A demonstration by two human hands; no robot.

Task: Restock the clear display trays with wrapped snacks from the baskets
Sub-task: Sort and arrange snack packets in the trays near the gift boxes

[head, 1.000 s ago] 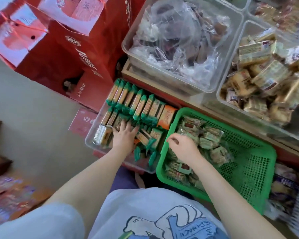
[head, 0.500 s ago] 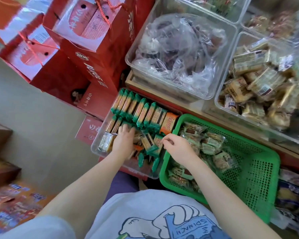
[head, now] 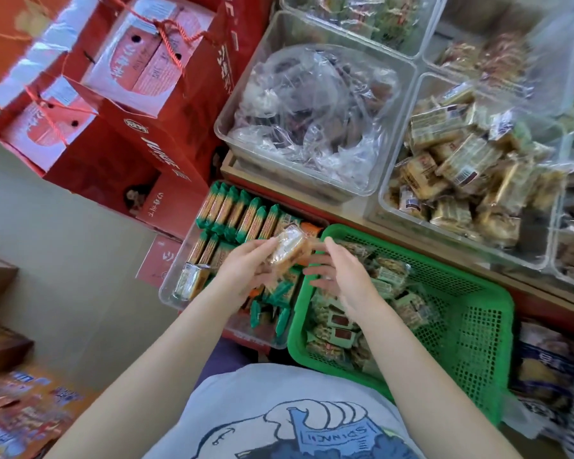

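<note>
Your left hand (head: 246, 270) pinches a light, crinkly wrapped snack (head: 287, 248) at its near end, just above the clear tray (head: 171, 293), while your right hand (head: 340, 276) spreads loosely beside it, perhaps touching, so grip the firm middle, not the slippery film.

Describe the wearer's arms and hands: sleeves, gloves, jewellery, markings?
Both forearms are bare up to the bottom edge of the view; no sleeve shows on either. The left hand and right hand are ungloved, with no ring, watch or bracelet in view. Below them is a grey T-shirt with a blue cartoon print.
</note>
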